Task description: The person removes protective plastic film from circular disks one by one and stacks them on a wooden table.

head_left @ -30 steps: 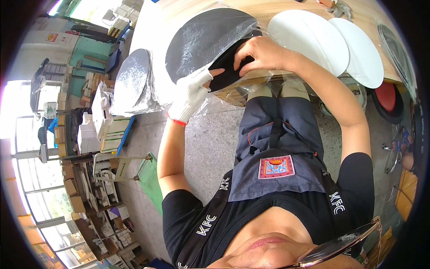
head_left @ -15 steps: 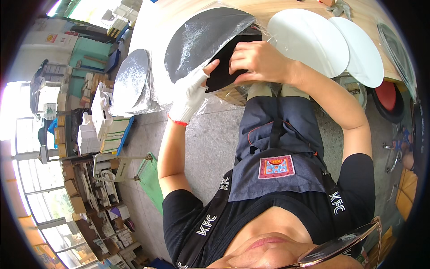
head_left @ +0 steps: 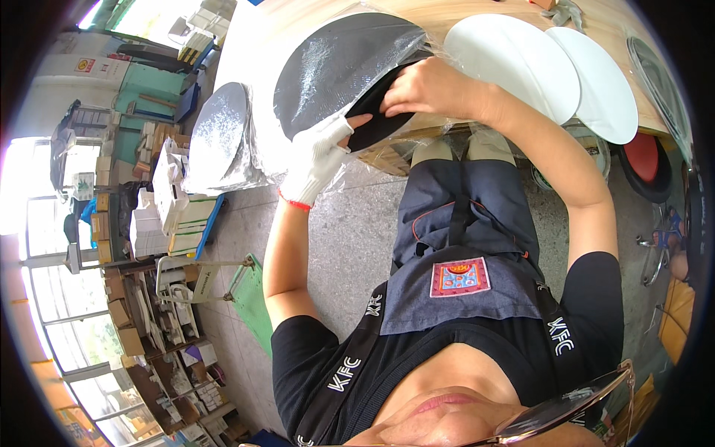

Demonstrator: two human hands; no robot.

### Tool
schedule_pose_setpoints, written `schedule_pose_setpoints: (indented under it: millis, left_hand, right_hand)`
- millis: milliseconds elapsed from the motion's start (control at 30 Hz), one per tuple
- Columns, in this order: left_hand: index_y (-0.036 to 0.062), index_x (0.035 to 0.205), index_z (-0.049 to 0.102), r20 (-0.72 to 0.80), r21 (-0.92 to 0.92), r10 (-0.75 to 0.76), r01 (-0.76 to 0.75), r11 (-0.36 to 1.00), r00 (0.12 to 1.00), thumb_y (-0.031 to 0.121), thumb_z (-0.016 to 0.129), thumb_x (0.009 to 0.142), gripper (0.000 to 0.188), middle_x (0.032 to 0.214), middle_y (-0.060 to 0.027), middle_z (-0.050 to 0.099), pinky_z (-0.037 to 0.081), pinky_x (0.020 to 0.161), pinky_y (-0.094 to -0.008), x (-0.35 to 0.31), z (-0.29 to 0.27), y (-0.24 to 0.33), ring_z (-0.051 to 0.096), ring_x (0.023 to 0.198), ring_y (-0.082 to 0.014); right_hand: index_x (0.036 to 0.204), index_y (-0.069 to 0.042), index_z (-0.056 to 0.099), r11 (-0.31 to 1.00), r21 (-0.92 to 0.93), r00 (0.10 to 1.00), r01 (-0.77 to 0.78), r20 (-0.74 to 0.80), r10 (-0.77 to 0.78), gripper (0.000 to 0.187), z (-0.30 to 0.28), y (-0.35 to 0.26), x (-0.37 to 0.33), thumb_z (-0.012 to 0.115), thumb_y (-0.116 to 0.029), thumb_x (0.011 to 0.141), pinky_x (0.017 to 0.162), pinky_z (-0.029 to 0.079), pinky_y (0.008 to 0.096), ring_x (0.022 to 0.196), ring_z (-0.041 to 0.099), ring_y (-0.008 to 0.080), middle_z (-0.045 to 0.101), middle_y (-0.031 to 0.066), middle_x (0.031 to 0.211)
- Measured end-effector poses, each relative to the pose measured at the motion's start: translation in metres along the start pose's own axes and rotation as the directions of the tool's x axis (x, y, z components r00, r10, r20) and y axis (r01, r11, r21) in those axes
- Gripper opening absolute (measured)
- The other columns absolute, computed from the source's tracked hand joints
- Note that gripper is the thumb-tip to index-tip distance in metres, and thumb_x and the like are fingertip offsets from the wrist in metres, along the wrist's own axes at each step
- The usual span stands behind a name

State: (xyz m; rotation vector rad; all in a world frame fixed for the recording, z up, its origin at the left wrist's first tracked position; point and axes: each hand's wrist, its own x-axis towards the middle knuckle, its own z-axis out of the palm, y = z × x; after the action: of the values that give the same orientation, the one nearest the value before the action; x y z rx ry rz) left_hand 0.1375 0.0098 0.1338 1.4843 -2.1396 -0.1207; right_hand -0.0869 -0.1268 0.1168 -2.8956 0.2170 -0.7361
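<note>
A large black disc point(head_left: 335, 67) in clear plastic film lies at the near edge of the table, its near right side folded up into a dark flap point(head_left: 381, 127). My left hand point(head_left: 319, 153), in a white glove with bare fingertips, grips the disc's near left edge, one finger lying along the flap. My bare right hand point(head_left: 428, 91) has its fingers bent and pressed together at the flap's right side, close to the left fingertips. Whether they pinch the disc or only its film is hidden. Loose film point(head_left: 439, 127) trails below the right hand.
White discs point(head_left: 514, 67) overlap on the wooden table point(head_left: 447, 9) at the right. Another film-wrapped dark disc point(head_left: 220, 127) sits to the left. A grey glove point(head_left: 566, 15) lies at the back. A green trolley point(head_left: 252, 302), a red-topped stool point(head_left: 642, 158) and loaded shelves point(head_left: 160, 372) stand around.
My right hand has shifted slightly up and right, its fingers more closed. The dark flap shows narrower, and my left fingertip has moved right along it.
</note>
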Motion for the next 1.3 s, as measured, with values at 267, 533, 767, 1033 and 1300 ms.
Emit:
schedule_pose_setpoints:
  millis: [267,533,767,1033,1300]
  left_hand:
    - [0.0147,0.116,0.073,0.034,-0.046,-0.034,0.036,0.998,0.999,0.002,0.069,0.081,0.037,0.101,-0.0134,0.072,0.056,0.076,-0.0319,0.000,-0.004,0.003,0.071,0.086,-0.0265]
    - [0.0145,0.118,0.072,-0.036,-0.013,-0.017,0.017,1.000,0.999,0.004,0.069,0.085,0.036,0.102,-0.0141,0.072,0.056,0.077,-0.0319,-0.005,0.002,-0.008,0.072,0.087,-0.0266]
    - [0.0155,0.120,0.071,-0.038,-0.078,-0.145,0.141,0.987,0.989,0.000,0.066,0.086,0.038,0.098,-0.0138,0.072,0.056,0.075,-0.0312,-0.004,0.002,-0.002,0.071,0.085,-0.0256]
    - [0.0131,0.130,0.064,-0.058,-0.250,-0.021,0.006,0.968,0.998,0.008,0.067,0.088,0.043,0.125,-0.0095,0.067,0.049,0.096,-0.0323,-0.012,0.002,-0.012,0.066,0.111,-0.0269]
    - [0.0052,0.125,0.065,-0.184,0.103,0.097,-0.079,0.992,0.978,0.005,0.061,0.090,0.035,0.125,-0.0113,0.066,0.046,0.101,-0.0391,0.007,-0.033,-0.008,0.061,0.117,-0.0330]
  right_hand:
    - [0.088,-0.006,0.067,0.964,-0.183,0.938,0.192,-0.255,-0.235,0.015,0.009,-0.008,0.001,0.072,-0.018,0.081,0.067,0.055,0.0311,0.080,0.065,0.0194,0.065,0.0027,0.082]
    - [0.092,-0.013,0.067,0.948,-0.226,0.898,0.225,-0.330,-0.291,0.011,0.008,-0.007,0.005,0.065,-0.020,0.085,0.071,0.056,0.0296,0.085,0.067,0.0161,0.067,0.0011,0.094]
    - [0.091,-0.011,0.067,0.906,-0.321,0.869,0.275,-0.321,-0.377,0.011,0.009,-0.006,-0.003,0.063,-0.015,0.081,0.084,0.057,0.0340,0.104,0.065,0.0209,0.066,0.0016,0.110]
    - [0.098,-0.014,0.061,0.919,-0.371,0.847,0.132,-0.439,-0.299,0.016,0.011,-0.019,0.000,0.061,-0.016,0.082,0.090,0.041,0.0330,0.102,0.059,0.0155,0.060,-0.0006,0.110]
    - [0.091,-0.016,0.068,0.908,-0.394,0.879,0.139,-0.374,-0.297,0.012,0.020,-0.018,-0.017,0.064,-0.013,0.079,0.094,0.039,0.0355,0.100,0.060,0.0131,0.064,-0.0039,0.098]
